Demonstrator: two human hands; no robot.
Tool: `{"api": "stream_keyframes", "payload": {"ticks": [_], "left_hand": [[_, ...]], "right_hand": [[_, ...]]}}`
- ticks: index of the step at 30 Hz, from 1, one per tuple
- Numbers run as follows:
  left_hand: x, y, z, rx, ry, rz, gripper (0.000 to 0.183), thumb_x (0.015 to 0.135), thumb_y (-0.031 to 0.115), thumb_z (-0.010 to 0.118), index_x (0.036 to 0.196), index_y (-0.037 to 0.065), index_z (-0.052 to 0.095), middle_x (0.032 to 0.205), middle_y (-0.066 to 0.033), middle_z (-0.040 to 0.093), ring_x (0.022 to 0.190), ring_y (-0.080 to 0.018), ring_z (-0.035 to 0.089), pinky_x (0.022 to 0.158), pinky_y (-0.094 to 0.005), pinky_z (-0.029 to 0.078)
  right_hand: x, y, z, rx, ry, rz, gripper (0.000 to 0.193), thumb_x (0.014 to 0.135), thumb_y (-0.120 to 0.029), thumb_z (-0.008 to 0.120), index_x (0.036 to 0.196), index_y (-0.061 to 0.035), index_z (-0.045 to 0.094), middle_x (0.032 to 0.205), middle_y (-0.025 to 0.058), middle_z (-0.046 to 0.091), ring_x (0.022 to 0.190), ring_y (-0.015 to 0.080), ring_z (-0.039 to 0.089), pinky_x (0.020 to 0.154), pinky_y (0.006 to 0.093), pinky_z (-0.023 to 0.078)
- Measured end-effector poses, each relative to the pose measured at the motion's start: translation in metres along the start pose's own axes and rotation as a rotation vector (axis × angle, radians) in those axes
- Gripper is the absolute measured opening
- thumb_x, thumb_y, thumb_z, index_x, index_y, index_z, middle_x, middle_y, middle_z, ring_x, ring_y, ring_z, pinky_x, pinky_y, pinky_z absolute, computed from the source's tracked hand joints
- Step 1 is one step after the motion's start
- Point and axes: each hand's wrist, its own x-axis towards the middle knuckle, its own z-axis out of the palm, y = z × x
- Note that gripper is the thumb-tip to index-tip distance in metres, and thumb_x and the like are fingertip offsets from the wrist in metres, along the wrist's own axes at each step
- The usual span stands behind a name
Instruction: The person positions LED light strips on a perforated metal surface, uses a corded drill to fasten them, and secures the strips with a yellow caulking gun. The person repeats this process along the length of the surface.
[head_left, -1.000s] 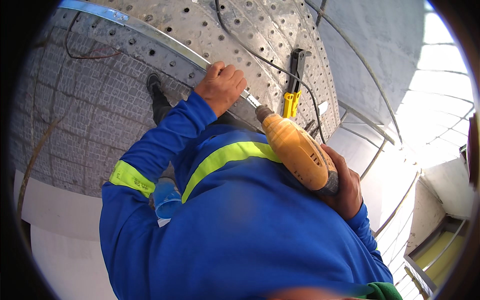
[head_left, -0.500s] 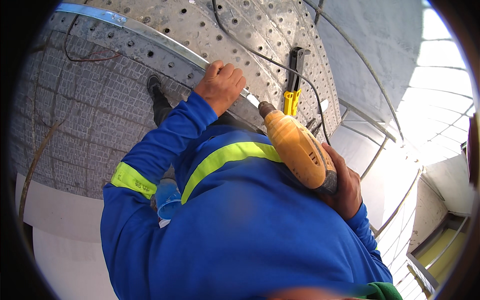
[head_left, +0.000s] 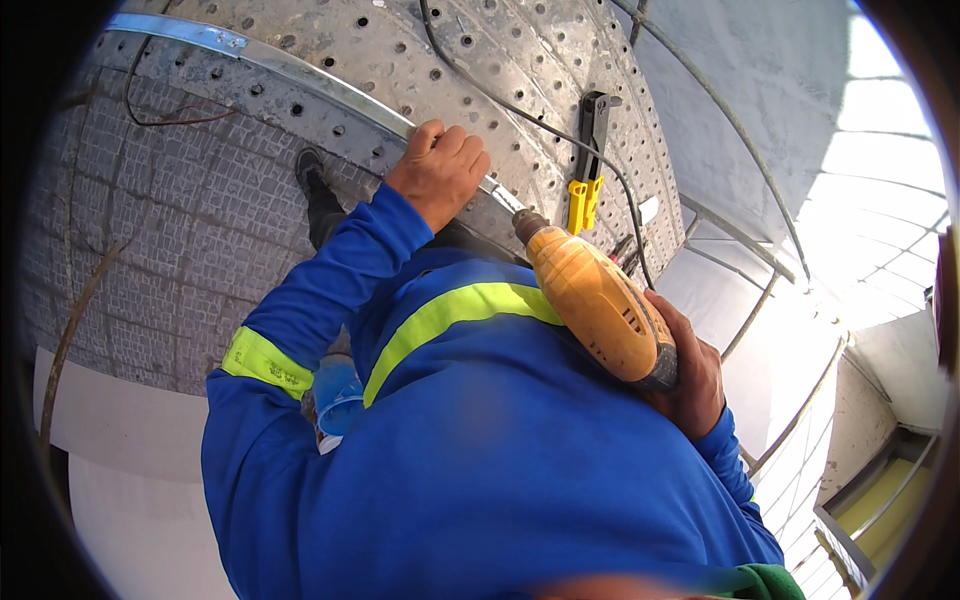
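My left hand is closed around a long metal strip near its right end. The strip runs along the near edge of a perforated metal table. In my right hand is an orange power drill, gripped at its rear, with the handle and trigger hidden. The drill's chuck meets the end of the strip close to my left hand; whether a bit sits between them cannot be seen.
A hand riveter with yellow grips lies on the table beyond the drill. A black cable crosses the tabletop toward my right hand. Blue buckets stand by my left side. Metal bars rise at the right.
The drill has tilted very slightly and its chuck has shifted a little left against the strip. Both hands keep their holds.
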Motion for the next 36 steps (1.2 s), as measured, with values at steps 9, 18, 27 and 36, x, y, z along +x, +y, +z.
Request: {"api": "stream_keyframes", "payload": {"ticks": [9, 18, 27, 36], "left_hand": [[-0.0005, -0.0006, 0.0, -0.016, -0.015, 0.002, 0.041, 0.066, 0.04, 0.087, 0.092, 0.021, 0.061, 0.093, 0.0042, 0.055, 0.1, -0.0144, 0.057, 0.1, -0.0389, 0.033], [-0.0005, 0.0, 0.0002, -0.016, -0.026, -0.003, 0.041, 0.067, 0.041, 0.087, 0.093, 0.021, 0.063, 0.094, 0.0042, 0.056, 0.101, -0.0143, 0.057, 0.1, -0.039, 0.032], [0.0017, -0.0017, -0.0025, 0.025, 0.078, 0.021, 0.005, 0.083, 0.02, 0.063, 0.081, 0.024, 0.061, 0.084, 0.0042, 0.053, 0.092, -0.0136, 0.056, 0.096, -0.0356, 0.036], [0.0013, -0.0022, -0.0007, 0.01, 0.111, 0.026, 0.005, 0.083, 0.019, 0.063, 0.081, 0.022, 0.06, 0.083, 0.0042, 0.053, 0.091, -0.0139, 0.056, 0.096, -0.0353, 0.036]], "right_hand": [[-0.001, 0.002, 0.0025, -0.014, 0.012, -0.015, 0.066, 0.08, -0.014, 0.084, 0.139, -0.0037, 0.056, 0.115, 0.0218, 0.074, 0.104, 0.0387, 0.074, 0.088, 0.0431, 0.059], [-0.0019, 0.0059, 0.0038, -0.015, 0.008, -0.022, 0.067, 0.08, -0.013, 0.083, 0.14, -0.0038, 0.056, 0.116, 0.0221, 0.073, 0.104, 0.0387, 0.074, 0.088, 0.0435, 0.059], [0.0001, 0.0047, 0.0033, -0.03, 0.005, -0.034, 0.067, 0.08, -0.013, 0.083, 0.14, -0.0044, 0.056, 0.114, 0.0217, 0.074, 0.102, 0.0385, 0.074, 0.086, 0.0434, 0.059], [0.0021, 0.0024, 0.0031, -0.015, 0.008, -0.018, 0.065, 0.081, -0.014, 0.083, 0.14, -0.0049, 0.056, 0.112, 0.0212, 0.074, 0.1, 0.0379, 0.075, 0.084, 0.043, 0.059]]}}
